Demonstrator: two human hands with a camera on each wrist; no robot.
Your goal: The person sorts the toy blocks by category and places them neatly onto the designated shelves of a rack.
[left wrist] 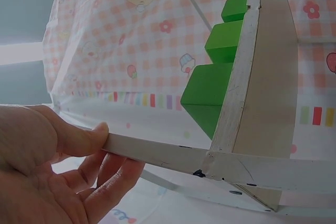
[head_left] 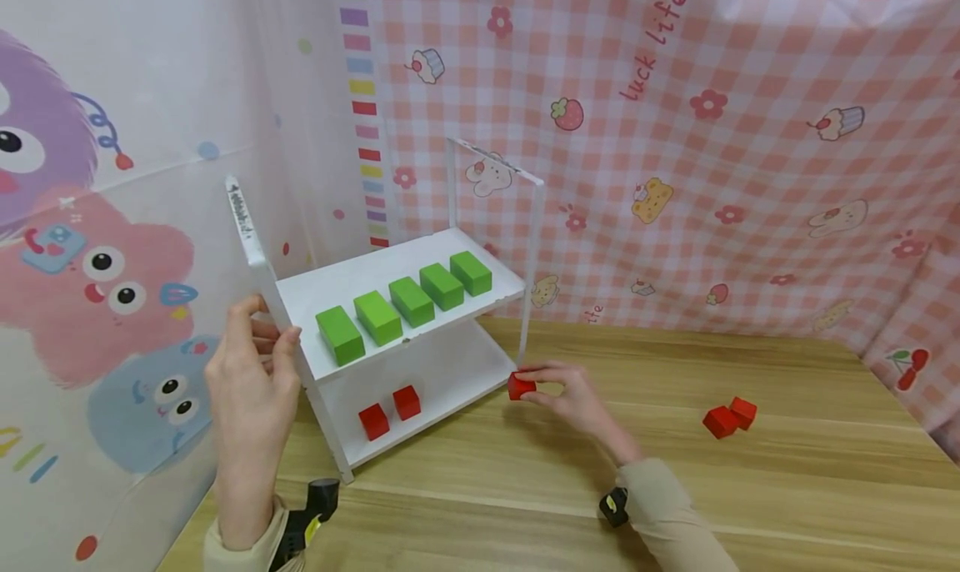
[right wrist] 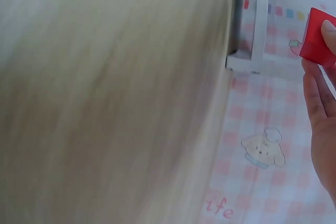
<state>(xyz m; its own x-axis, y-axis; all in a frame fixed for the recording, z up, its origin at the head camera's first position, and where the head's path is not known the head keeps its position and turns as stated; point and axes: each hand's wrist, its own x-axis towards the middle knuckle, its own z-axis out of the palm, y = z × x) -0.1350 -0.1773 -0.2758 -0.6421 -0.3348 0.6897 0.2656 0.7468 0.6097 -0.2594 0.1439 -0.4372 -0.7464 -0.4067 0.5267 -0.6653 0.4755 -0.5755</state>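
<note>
A white two-tier shelf (head_left: 360, 273) stands on the wooden table. My left hand (head_left: 255, 388) grips its left upright, thumb on one side and fingers on the other, as the left wrist view also shows. Between thumb and fingers my right hand (head_left: 570, 397) pinches a red block (head_left: 522, 386) by the shelf's front right corner. In the right wrist view the same red block (right wrist: 317, 38) shows at the right edge, partly covered by the thumb. On the lower tier sit two red blocks, one left (head_left: 374, 422) and one right (head_left: 407, 403). Several green blocks (head_left: 411, 302) line the upper tier.
Two more red blocks (head_left: 722, 422) lie together on the table (head_left: 810, 489) at the right. A pink checked cloth (head_left: 675, 222) hangs behind the shelf, and a cartoon-printed sheet (head_left: 150, 305) hangs on the left. Side frames rise above the upper tier at both ends.
</note>
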